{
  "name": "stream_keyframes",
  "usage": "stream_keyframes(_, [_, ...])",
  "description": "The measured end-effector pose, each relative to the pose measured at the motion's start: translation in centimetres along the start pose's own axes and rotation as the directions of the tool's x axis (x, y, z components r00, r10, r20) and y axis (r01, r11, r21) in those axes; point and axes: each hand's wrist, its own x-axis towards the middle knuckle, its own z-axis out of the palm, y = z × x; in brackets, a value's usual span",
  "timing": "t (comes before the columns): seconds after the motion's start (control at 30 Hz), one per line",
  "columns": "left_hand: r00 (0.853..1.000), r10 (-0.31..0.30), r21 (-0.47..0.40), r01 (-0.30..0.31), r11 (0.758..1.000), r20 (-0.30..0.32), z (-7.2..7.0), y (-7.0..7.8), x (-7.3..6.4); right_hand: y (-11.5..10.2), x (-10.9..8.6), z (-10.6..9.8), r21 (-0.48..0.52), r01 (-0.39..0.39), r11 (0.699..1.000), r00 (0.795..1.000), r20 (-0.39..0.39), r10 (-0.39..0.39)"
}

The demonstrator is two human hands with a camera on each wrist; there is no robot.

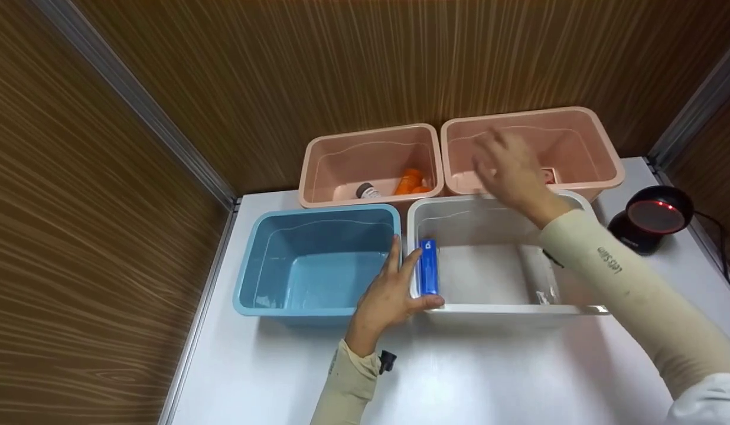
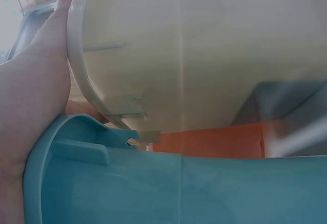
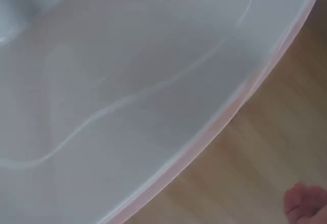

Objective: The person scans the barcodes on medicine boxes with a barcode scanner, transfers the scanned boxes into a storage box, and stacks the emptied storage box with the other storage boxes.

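Observation:
My left hand (image 1: 388, 295) spreads its fingers over the neighbouring rims of the blue bin (image 1: 243, 289) and the white bin (image 1: 507, 308). Its thumb lies at the white bin's front left corner. Right by the fingertips and thumb, a slim blue box (image 1: 429, 268) stands along the white bin's left wall. My right hand (image 1: 509, 171), blurred, is over the front part of the right pink bin (image 1: 607, 147), its fingers loosely bent and nothing visible in them. A small red and white box (image 1: 548, 175) shows in that bin, partly hidden behind the wrist.
The left pink bin (image 1: 310, 171) holds orange bottles (image 1: 409, 180) and a dark-capped white bottle (image 1: 367, 190). A black scanner (image 1: 654, 215) with a red glow stands at the right, its cable trailing to the wall. Clear plastic (image 1: 542, 297) lies in the white bin's front right.

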Motion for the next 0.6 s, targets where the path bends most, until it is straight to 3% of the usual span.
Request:
stream_keyframes(0.07, [1.0,0.005,0.0,-0.005,1.0,-0.003,0.1,0.0,0.1,-1.3,-0.8,1.2,0.0,0.155,0.988,0.988,-0.02,-0.155])
stream_keyframes(0.13, [1.0,0.015,0.001,-0.015,1.0,-0.011,0.1,0.1,0.1,-2.2,-1.9,2.3,0.001,0.27,0.963,0.962,0.031,-0.27])
stream_keyframes(0.23, [0.999,0.034,0.009,-0.033,0.999,-0.033,0.2,0.0,0.1,-2.9,-3.5,4.1,0.066,0.343,0.937,0.905,0.245,-0.348])
stream_keyframes(0.3, [0.998,0.048,0.01,-0.048,0.999,-0.047,0.3,0.0,0.1,-3.1,-4.5,5.1,0.134,0.323,0.937,0.832,0.431,-0.349])
stream_keyframes(0.4, [0.997,0.055,0.008,-0.055,0.998,-0.048,0.3,0.0,0.0,-3.4,-5.9,6.3,0.185,0.238,0.953,0.679,0.67,-0.3])
stream_keyframes(0.5, [0.998,0.046,0.0,-0.046,0.999,-0.036,0.3,0.1,0.0,-3.6,-6.9,6.9,0.184,0.176,0.967,0.534,0.807,-0.251])
stream_keyframes(0.57, [0.999,0.042,-0.004,-0.042,0.999,-0.032,0.3,0.1,0.0,-3.5,-7.3,6.9,0.172,0.152,0.973,0.474,0.851,-0.225])
stream_keyframes(0.6, [0.998,0.046,-0.002,-0.046,0.999,-0.035,0.3,0.1,0.0,-3.5,-7.4,6.8,0.164,0.147,0.976,0.461,0.861,-0.214])
